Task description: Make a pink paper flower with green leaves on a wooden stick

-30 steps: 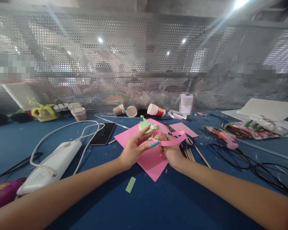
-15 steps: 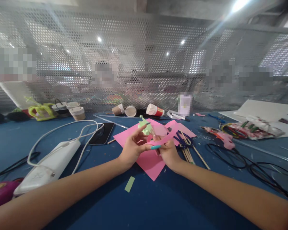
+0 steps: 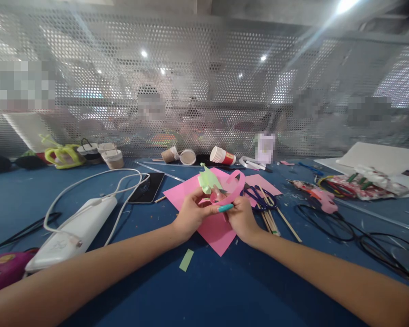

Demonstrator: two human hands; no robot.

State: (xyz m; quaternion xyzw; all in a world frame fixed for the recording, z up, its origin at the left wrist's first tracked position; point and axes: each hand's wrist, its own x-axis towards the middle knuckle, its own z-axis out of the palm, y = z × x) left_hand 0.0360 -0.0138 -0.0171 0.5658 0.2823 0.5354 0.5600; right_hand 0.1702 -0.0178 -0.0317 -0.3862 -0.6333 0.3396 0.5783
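Both hands meet above the pink paper sheets [image 3: 221, 238] in the middle of the table. My left hand [image 3: 192, 211] is closed, its long turquoise thumbnail pressed on a curled pink paper strip [image 3: 237, 185]. My right hand [image 3: 241, 215] pinches the same strip from the other side; its fingertips are partly hidden. The strip arcs up over the right hand in a loop. A crumpled light-green paper piece [image 3: 208, 179] stands up just beyond the left fingers; whether it is held or joined to the strip I cannot tell.
Dark-blue scissors [image 3: 259, 200] and several wooden sticks [image 3: 271, 222] lie right of the sheets. A phone [image 3: 146, 187] and white power strip [image 3: 75, 231] are on the left. A pink glue gun [image 3: 322, 200] lies right. Paper cups [image 3: 222, 156] lie behind; a green scrap [image 3: 186, 260] is in front.
The left index finger has curled down from its raised position toward the strip. The pink strip's loop now stands higher and rounder. The view has shifted slightly.
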